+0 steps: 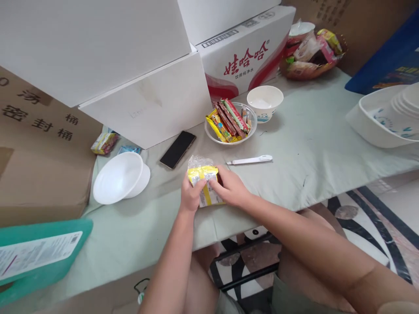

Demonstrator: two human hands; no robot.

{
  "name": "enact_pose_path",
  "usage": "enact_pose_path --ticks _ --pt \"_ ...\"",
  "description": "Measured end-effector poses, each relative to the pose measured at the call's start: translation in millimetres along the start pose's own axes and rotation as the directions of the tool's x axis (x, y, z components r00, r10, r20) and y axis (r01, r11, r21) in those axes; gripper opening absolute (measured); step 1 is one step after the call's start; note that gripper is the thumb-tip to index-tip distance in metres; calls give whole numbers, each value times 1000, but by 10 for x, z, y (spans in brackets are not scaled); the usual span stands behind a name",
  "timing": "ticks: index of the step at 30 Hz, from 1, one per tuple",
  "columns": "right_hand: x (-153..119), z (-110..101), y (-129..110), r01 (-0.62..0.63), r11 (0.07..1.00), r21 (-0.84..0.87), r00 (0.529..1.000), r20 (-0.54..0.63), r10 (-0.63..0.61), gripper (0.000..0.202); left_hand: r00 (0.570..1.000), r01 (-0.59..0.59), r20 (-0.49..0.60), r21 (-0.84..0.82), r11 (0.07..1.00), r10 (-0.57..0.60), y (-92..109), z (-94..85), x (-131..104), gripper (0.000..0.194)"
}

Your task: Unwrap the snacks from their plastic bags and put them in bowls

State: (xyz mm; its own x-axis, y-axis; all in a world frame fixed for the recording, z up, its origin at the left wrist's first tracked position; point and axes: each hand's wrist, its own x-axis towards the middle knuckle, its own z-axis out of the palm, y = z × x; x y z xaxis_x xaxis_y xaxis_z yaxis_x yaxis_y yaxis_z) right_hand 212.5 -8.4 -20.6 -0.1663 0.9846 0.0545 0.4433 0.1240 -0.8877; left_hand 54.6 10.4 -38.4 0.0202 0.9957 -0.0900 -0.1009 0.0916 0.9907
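Between my two hands is a yellow and white snack packet (206, 192) with clear plastic film (197, 161) sticking up at its top. My left hand (190, 195) grips its left side, thumb lying on the front. My right hand (233, 187) grips the right side, its thumb also pressed on the front. The fingers behind the packet are hidden. Just beyond my right hand lies a white utility knife (252, 160). Farther off, a clear plastic bowl (209, 134) holds several wrapped snack sticks (231, 117). To the left of it lies a dark phone (178, 149).
White foam bowls (118, 179) and another snack packet (105, 143) are at left, above a green container (46, 257). Boxes (242, 56) line the back. A paper bowl (265, 100), a snack basket (312, 69) and a white container with bowls (376, 117) stand right.
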Motion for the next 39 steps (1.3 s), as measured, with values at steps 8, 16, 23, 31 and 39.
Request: enact_pose_path --ticks 8,16,23,31,39 --pt "-26 84 81 93 996 -2 995 -44 -93 33 944 -312 -67 143 939 323 -188 1 -21 53" --pt "159 -550 150 -164 970 -177 910 -408 79 65 952 -238 -149 189 953 267 -211 11 17 45" --pt "321 -872 224 -305 890 -339 903 -399 158 44 959 -172 -194 176 969 205 -113 62 33 45" --pt "407 -996 359 -238 907 -347 931 -349 111 39 969 -146 -178 153 977 172 -77 106 24 48" --pt "412 -1007 422 -37 956 -292 909 -407 -90 21 960 -171 -200 143 975 197 -52 152 22 45"
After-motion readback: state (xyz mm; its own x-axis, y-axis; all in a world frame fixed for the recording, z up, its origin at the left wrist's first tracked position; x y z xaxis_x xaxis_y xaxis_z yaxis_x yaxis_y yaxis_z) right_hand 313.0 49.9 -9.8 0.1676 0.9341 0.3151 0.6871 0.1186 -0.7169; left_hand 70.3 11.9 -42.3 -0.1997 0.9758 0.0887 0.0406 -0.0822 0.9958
